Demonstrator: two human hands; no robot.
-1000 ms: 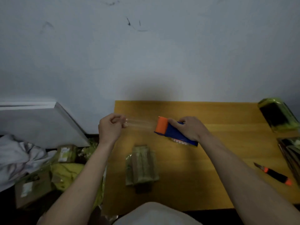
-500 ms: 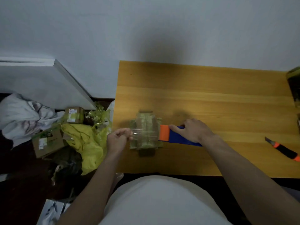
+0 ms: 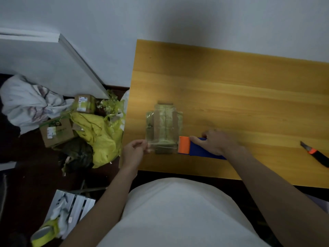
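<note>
Two hands busy at the counter's (image 3: 231, 97) near edge. Left hand (image 3: 132, 152) pinches the clear tape (image 3: 162, 146) end, right hand (image 3: 216, 142) grips the blue-orange tape dispenser (image 3: 194, 147). Tape spans the near end of the parcel (image 3: 164, 126), flat on the counter. Utility knife (image 3: 316, 155) lies well apart, far right.

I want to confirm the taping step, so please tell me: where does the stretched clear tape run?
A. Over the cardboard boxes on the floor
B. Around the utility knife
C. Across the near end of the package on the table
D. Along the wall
C: the clear tape stretches from the left hand over the near end of the package to the tape dispenser held by the right hand.
</note>
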